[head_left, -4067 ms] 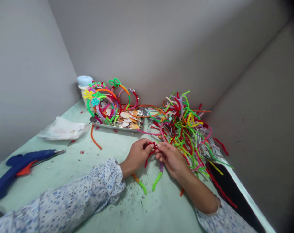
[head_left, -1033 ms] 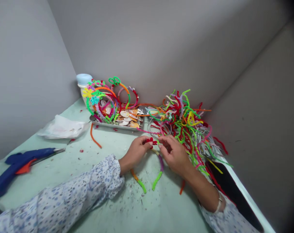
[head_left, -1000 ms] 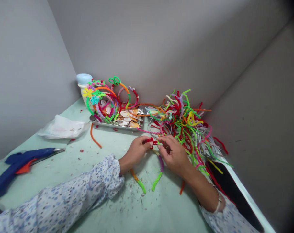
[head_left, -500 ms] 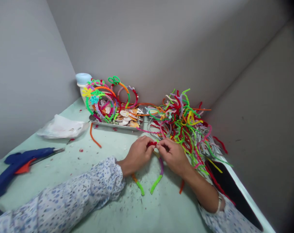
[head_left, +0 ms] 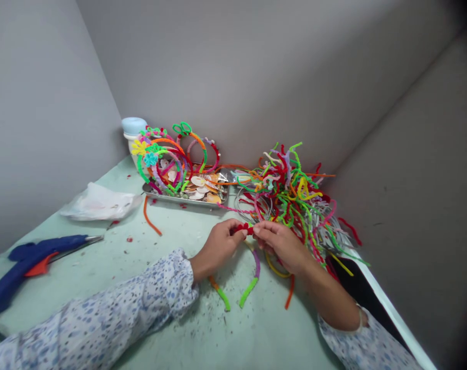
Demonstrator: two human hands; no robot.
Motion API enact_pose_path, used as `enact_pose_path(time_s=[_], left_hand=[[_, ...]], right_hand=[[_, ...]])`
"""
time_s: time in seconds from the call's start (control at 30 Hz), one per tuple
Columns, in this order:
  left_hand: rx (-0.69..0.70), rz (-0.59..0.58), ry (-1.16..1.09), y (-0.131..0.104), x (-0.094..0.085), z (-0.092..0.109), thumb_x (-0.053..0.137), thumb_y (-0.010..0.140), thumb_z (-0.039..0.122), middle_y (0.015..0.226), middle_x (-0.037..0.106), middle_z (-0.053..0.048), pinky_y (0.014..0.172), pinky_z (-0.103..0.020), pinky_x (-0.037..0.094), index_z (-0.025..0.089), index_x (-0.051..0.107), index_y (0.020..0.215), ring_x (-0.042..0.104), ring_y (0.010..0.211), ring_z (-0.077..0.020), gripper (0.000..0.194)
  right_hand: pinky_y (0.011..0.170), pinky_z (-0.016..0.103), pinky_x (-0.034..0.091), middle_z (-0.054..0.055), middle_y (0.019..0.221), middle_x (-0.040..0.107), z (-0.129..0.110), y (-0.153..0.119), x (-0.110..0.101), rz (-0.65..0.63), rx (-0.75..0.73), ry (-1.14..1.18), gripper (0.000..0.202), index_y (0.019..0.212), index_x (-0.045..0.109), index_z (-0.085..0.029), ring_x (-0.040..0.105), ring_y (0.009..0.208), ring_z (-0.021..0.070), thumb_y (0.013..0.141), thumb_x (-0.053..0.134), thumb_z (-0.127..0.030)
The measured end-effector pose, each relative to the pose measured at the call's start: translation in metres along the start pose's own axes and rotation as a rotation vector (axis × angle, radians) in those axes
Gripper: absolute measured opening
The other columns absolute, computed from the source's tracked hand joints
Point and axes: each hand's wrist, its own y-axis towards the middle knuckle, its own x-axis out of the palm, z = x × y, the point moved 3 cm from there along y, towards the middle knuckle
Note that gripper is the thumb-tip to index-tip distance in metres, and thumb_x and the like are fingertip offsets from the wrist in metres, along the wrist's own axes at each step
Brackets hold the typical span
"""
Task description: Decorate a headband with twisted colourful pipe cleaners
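Observation:
A small bunched red pipe cleaner point(head_left: 245, 229) sits at the top of a headband point(head_left: 255, 267) wrapped in purple, green and orange fuzzy sections. My left hand point(head_left: 220, 244) is closed, its thumb and forefinger pinching the red piece from the left, while the rest of that side of the headband is covered by the hand. From the right, my right hand point(head_left: 283, 245) pinches the end of the same red piece with thumb and fingertips. Both green tips of the headband point down toward the tabletop. Beneath my right wrist lie a yellow loop point(head_left: 276, 267) and an orange strip point(head_left: 290, 292).
Finished-looking headbands point(head_left: 164, 159) stand over a metal tray point(head_left: 179, 200) of flat cut-out pieces. A tangled pipe cleaner pile point(head_left: 295, 200) lies at the right back. On the left are a blue glue gun point(head_left: 44, 252), a plastic bag point(head_left: 102, 202) and a lidded cup point(head_left: 133, 128).
My right hand has turned and drawn slightly to the right, showing more of the red piece between the hands. The yellow loop now shows below it. My left hand has barely moved.

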Motion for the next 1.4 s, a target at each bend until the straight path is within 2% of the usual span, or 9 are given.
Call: enact_pose_path(time_s=[0.17, 0.3, 0.47, 0.53, 0.77, 0.9, 1.13, 1.27, 1.4], left_hand=[[-0.023, -0.051, -0.073, 0.001, 0.000, 0.003, 0.054, 0.078, 0.027, 0.066, 0.054, 0.001, 0.056, -0.022, 0.035, 0.014, 0.061, 0.076, 0.045, 0.060, -0.0107, 0.014], [-0.008, -0.079, -0.035, 0.000, 0.000, 0.009, 0.054, 0.078, 0.028, 0.064, 0.052, 0.002, 0.055, -0.022, 0.034, 0.015, 0.059, 0.072, 0.044, 0.060, -0.0106, 0.015], [-0.027, -0.109, -0.044, 0.001, 0.002, 0.008, 0.054, 0.077, 0.027, 0.063, 0.051, 0.002, 0.056, -0.022, 0.033, 0.014, 0.057, 0.068, 0.043, 0.059, -0.0103, 0.016], [-0.069, -0.100, -0.079, 0.000, 0.002, 0.008, 0.055, 0.075, 0.028, 0.061, 0.050, 0.002, 0.054, -0.022, 0.031, 0.014, 0.056, 0.067, 0.042, 0.057, -0.0098, 0.016], [-0.155, -0.130, -0.312, 0.000, 0.003, 0.009, 0.057, 0.076, 0.030, 0.058, 0.047, 0.003, 0.052, -0.023, 0.028, 0.013, 0.055, 0.067, 0.038, 0.053, -0.0081, 0.019], [-0.166, -0.187, -0.377, 0.002, 0.004, 0.001, 0.056, 0.077, 0.030, 0.058, 0.044, 0.003, 0.052, -0.023, 0.027, 0.014, 0.052, 0.065, 0.037, 0.052, -0.0078, 0.020], [-0.176, -0.200, -0.302, 0.002, 0.004, -0.005, 0.057, 0.076, 0.027, 0.055, 0.043, 0.004, 0.050, -0.024, 0.024, 0.013, 0.053, 0.066, 0.034, 0.050, -0.0070, 0.017], [-0.155, -0.130, -0.353, 0.004, 0.003, -0.004, 0.058, 0.076, 0.027, 0.057, 0.046, 0.003, 0.050, -0.023, 0.027, 0.013, 0.055, 0.068, 0.038, 0.051, -0.0073, 0.016], [-0.163, -0.061, -0.434, 0.008, 0.001, -0.007, 0.060, 0.074, 0.025, 0.060, 0.050, 0.002, 0.051, -0.023, 0.029, 0.013, 0.059, 0.073, 0.041, 0.052, -0.0074, 0.013]], right_hand=[[0.045, 0.022, 0.028, -0.005, 0.053, 0.046, -0.001, -0.001, -0.001, 0.074, -0.101, -0.153, 0.020, 0.075, 0.061, -0.019, 0.037, 0.045, 0.0088, 0.080, 0.055, -0.037], [0.058, 0.024, 0.037, -0.002, 0.066, 0.053, -0.010, -0.005, 0.001, 0.126, -0.266, -0.309, 0.016, 0.077, 0.060, -0.019, 0.048, 0.062, 0.0127, 0.083, 0.053, -0.031], [0.066, 0.025, 0.038, 0.000, 0.076, 0.057, -0.016, -0.009, 0.003, 0.164, -0.440, -0.480, 0.016, 0.079, 0.062, -0.019, 0.052, 0.071, 0.0142, 0.085, 0.049, -0.027], [0.066, 0.025, 0.038, 0.000, 0.076, 0.057, -0.015, -0.008, 0.004, 0.171, -0.428, -0.465, 0.016, 0.080, 0.062, -0.019, 0.052, 0.071, 0.0142, 0.085, 0.049, -0.027], [0.053, 0.023, 0.034, -0.004, 0.059, 0.048, -0.004, -0.002, 0.004, 0.158, -0.193, -0.197, 0.019, 0.076, 0.059, -0.017, 0.043, 0.054, 0.0111, 0.081, 0.053, -0.035], [0.052, 0.023, 0.033, -0.005, 0.057, 0.048, 0.003, 0.000, 0.004, 0.167, -0.181, -0.164, 0.019, 0.078, 0.060, -0.018, 0.040, 0.051, 0.0104, 0.081, 0.054, -0.036], [0.054, 0.022, 0.035, -0.004, 0.061, 0.051, 0.006, -0.001, 0.007, 0.188, -0.269, -0.152, 0.017, 0.078, 0.061, -0.018, 0.045, 0.057, 0.0111, 0.081, 0.057, -0.034], [0.053, 0.022, 0.037, -0.003, 0.062, 0.053, 0.011, 0.001, 0.008, 0.172, -0.222, -0.057, 0.021, 0.086, 0.062, -0.019, 0.047, 0.057, 0.0112, 0.082, 0.056, -0.039], [0.052, 0.023, 0.038, -0.002, 0.064, 0.058, 0.014, 0.000, 0.014, 0.090, -0.183, 0.019, 0.026, 0.098, 0.059, -0.019, 0.050, 0.056, 0.0116, 0.083, 0.054, -0.041]])
